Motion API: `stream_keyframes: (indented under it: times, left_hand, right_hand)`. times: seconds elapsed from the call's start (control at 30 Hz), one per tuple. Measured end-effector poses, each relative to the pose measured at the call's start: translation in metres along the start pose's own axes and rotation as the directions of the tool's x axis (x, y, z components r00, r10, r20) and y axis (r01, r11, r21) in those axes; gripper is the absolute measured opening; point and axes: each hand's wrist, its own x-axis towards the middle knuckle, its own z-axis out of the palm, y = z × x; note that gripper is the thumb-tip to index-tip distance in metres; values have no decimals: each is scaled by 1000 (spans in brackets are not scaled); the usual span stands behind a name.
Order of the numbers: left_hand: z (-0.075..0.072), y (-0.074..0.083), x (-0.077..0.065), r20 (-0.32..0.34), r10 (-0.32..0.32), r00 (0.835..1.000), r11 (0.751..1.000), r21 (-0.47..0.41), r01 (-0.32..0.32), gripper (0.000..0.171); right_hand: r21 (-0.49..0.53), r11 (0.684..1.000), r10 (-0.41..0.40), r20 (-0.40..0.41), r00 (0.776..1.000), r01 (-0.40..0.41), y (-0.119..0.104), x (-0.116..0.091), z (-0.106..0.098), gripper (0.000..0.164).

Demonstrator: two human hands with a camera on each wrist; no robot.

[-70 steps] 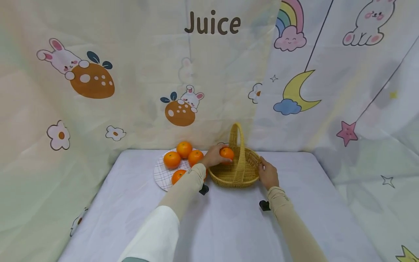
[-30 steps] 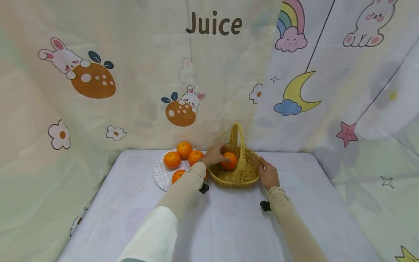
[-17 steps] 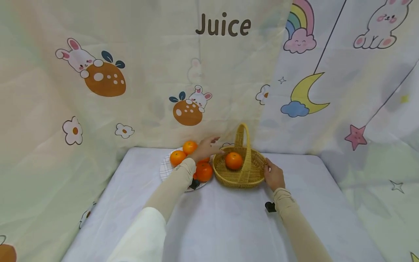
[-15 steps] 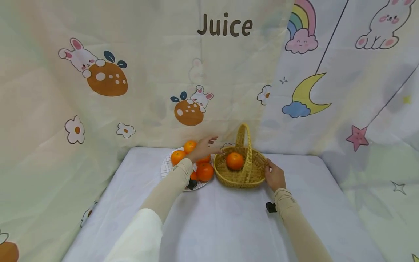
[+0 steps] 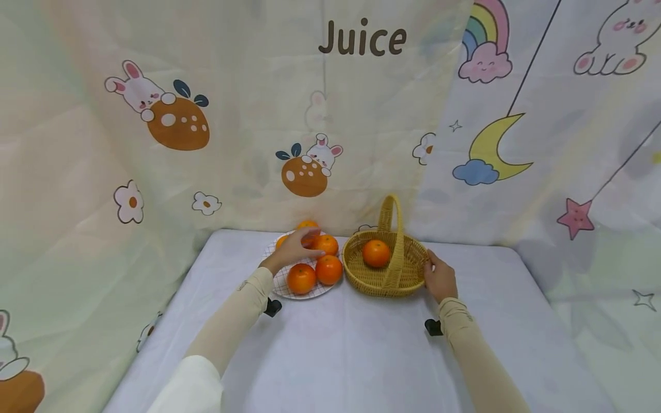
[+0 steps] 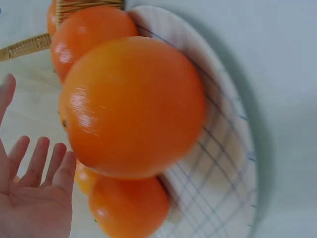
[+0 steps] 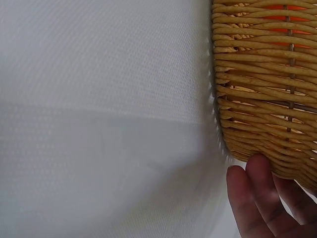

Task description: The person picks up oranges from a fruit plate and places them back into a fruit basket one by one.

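Gripping the basket (image 5: 372, 287) at its right side, the right hand (image 5: 440, 278) presumably steadies it. The left hand (image 5: 291, 250), spread wide and holding nothing, hovers over the plate (image 5: 279, 284); whether it touches fruit is unclear. Five oranges (image 5: 302, 279) sit on that plate, just beside the basket, whose walls enclose one orange (image 5: 376, 253) left of the handle (image 5: 397, 246).

l hand (image 5: 294, 248) w/ fingers spread over oranges (image 5: 329, 269) on checked plate (image 5: 281, 283), 5 visible, some partly hidden. 1 more orange (image 5: 376, 253) in wicker basket (image 5: 368, 285), l of its arched handle (image 5: 395, 271). r hand (image 5: 441, 278) grips basket's r rim. plate just beside basket, both on white-clothed tbl (image 5: 351, 350). cartoon backdrop (image 5: 242, 126) behind, w/ "juice" lettering (image 5: 362, 43) up top.
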Motion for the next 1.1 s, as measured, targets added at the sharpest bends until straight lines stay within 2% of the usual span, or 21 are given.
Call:
stream_keyframes:
  times: [0.07, 0.3, 0.57, 0.83, 0.97, 1.1]
  left_hand:
    - [-1, -6, -8, 6, -21, 1000, 1000, 9, 21, 76]
    - [-1, -20, -26, 21, 6, 1000, 1000, -12, -6, 76]
    - [5, -31, -41, 58, 10, 998, 998, 60, -14, 80]
    - [12, -47, -52, 50, -73, 996, 982, 180, 63, 85]
    - [16, -52, -57, 38, -113, 993, 981, 165, 105, 82]
    - [18, -51, -60, 21, -127, 992, 982, 144, 123, 80]
  right_hand:
    - [-3, 1000, 6, 10, 1000, -6, -1, 0, 0, 46]
    - [1, 1000, 17, 28, 999, -17, -1, -1, -1, 46]
    - [-2, 1000, 13, 13, 1000, -13, 0, -1, -1, 46]
    - [2, 1000, 20, 17, 1000, -20, 0, 0, 0, 46]
    - [13, 1000, 20, 19, 1000, -20, 0, 0, 1, 46]
    - [11, 1000, 26, 25, 999, -26, -2, -1, 0, 46]
